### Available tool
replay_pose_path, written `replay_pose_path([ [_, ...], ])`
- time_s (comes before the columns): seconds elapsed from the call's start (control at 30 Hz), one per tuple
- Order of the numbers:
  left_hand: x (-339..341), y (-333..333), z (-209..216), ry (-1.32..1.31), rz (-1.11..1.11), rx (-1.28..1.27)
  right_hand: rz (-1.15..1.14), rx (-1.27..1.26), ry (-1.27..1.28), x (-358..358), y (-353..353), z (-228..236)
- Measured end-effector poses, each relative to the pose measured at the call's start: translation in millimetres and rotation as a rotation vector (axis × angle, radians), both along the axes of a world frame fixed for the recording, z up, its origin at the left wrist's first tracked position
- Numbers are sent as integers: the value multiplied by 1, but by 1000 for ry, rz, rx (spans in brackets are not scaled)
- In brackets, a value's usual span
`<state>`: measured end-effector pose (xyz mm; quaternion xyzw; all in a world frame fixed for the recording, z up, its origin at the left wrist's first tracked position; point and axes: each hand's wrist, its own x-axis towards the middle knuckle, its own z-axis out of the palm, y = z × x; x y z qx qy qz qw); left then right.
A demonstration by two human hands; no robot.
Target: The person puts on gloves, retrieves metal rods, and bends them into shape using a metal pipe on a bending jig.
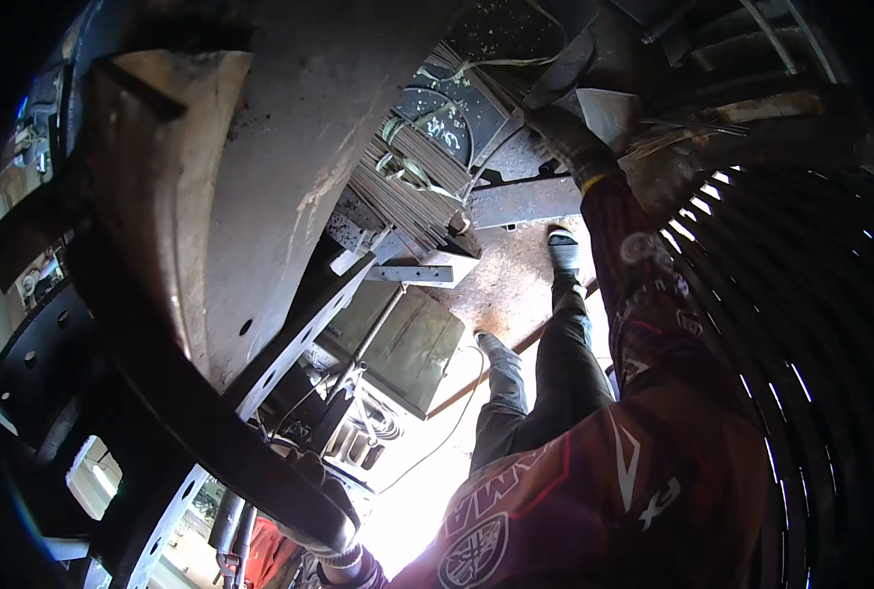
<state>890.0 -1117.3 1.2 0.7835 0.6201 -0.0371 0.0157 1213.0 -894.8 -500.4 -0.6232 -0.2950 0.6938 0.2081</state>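
A long, curved dark metal strip (pixel 177 388) runs from the upper left down to the lower middle. Its lower end lies in my left hand (pixel 331 515), which wears a pale work glove and is closed around it. Beside the strip stands a large grey metal plate (pixel 295 167) with a small hole near its lower edge. My right arm stretches far forward, and my right hand (pixel 576 145), in a dark glove with a yellow cuff edge, is near a light metal offcut (pixel 609 110) among dark metal pieces. Shadow hides the fingers of that hand.
Tied bundles of thin rods (pixel 408 191) lie beyond the grey plate. A grey-green metal box (pixel 398 339) stands left of my feet, with a cable (pixel 466 398) across the bright floor. Dark slatted bars (pixel 781 324) line the right. A perforated steel beam (pixel 304 334) slants below the plate.
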Motion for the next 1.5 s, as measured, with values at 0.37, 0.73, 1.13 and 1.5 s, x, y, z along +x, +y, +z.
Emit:
replay_pose_path([
  [0.37, -17, -15, 0, 169, -112, 56, -95, -116, 251, 17, -20, 27],
  [0.73, -1, 3, 0, -206, 107, 71, -224, -204, 614, 36, -83, 49],
  [1.13, -1, 7, 0, -343, -59, 264, -1, -279, 955, -24, -218, 166],
  [1.5, -20, -70, 5, -785, 260, 610, 783, -217, 1205, -105, -218, 321],
])
